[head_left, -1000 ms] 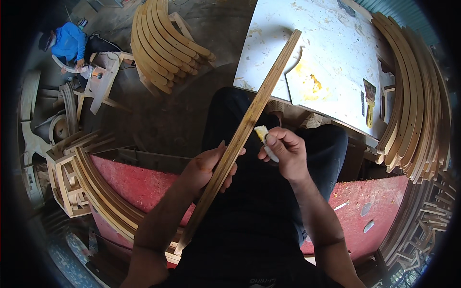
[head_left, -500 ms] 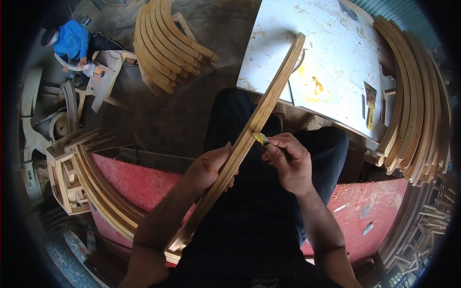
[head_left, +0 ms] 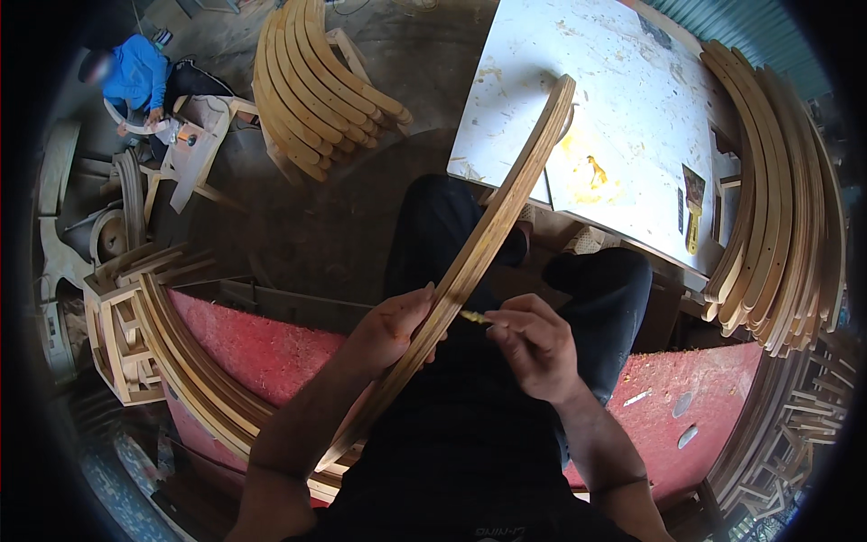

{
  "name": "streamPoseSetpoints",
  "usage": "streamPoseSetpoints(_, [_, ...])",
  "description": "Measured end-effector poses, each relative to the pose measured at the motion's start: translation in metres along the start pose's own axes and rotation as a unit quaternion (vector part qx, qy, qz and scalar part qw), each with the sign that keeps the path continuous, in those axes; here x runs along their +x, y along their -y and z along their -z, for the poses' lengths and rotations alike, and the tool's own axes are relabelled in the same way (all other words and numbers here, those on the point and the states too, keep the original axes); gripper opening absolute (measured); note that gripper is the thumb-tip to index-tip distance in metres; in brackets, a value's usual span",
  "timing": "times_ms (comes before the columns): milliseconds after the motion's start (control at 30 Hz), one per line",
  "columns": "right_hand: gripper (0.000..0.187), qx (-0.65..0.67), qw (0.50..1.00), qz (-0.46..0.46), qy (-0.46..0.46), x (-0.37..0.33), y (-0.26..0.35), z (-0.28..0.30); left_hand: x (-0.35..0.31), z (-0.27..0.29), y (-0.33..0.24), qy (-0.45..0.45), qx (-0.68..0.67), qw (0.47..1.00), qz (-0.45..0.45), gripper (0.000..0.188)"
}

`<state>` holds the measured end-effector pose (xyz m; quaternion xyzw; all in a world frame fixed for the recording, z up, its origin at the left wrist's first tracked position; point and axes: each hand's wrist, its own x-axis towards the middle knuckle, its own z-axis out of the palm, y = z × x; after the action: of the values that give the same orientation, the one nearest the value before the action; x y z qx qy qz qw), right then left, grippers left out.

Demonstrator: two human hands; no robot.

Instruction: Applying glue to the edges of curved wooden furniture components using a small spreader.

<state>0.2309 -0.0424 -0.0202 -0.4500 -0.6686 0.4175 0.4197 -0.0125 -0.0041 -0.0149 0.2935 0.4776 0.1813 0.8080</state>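
Note:
My left hand (head_left: 388,332) is closed around a long, slightly curved wooden strip (head_left: 497,221), which slants from my lap up over the table's near edge. Its upward face shows layered grain with yellowish streaks. Between the thumb and fingers of my right hand (head_left: 535,350) is a small putty knife (head_left: 474,316), its tip smeared yellow. That tip lies right beside the strip's right edge; whether it touches, I cannot tell. Most of its handle is hidden by my fingers. A patch of yellow putty (head_left: 591,173) is spread on the white table (head_left: 515,81) ahead.
A wider scraper (head_left: 694,208) lies at the table's right side. Curved wooden slats (head_left: 772,199) are stacked at the right, with another pile (head_left: 312,86) far left. Red boards (head_left: 253,339) flank me, curved strips (head_left: 203,366) on the left one. A person in blue (head_left: 135,77) works far left.
My right hand has drawn the putty knife down along the strip, toward my body, and its blade now appears edge-on. My left hand keeps its hold, with the strip shifted slightly.

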Motion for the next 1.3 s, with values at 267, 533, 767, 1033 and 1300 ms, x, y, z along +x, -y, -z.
streamPoseSetpoints(267, [0.027, 0.212, 0.943, -0.216, -0.142, 0.021, -0.025, 0.008, -0.011, 0.016, 0.036, -0.038, 0.102, 0.994, -0.01, 0.05])
streamPoseSetpoints(533, [0.03, 0.033, 0.971, -0.144, -0.186, 0.032, -0.04, -0.004, -0.012, 0.011, 0.035, -0.043, 0.113, 0.993, 0.007, 0.042])
streamPoseSetpoints(767, [0.031, -0.031, 0.968, -0.145, -0.202, 0.036, -0.03, -0.01, -0.011, 0.011, 0.036, -0.018, 0.109, 0.994, -0.015, 0.036])
streamPoseSetpoints(1033, [0.032, -0.102, 0.964, -0.139, -0.202, 0.032, -0.028, -0.02, -0.009, 0.013, 0.041, -0.023, 0.108, 0.994, -0.006, 0.037])
streamPoseSetpoints(1300, [0.035, -0.205, 0.959, -0.097, -0.169, 0.027, -0.019, -0.018, -0.008, 0.013, 0.044, -0.025, 0.11, 0.993, -0.018, 0.035])
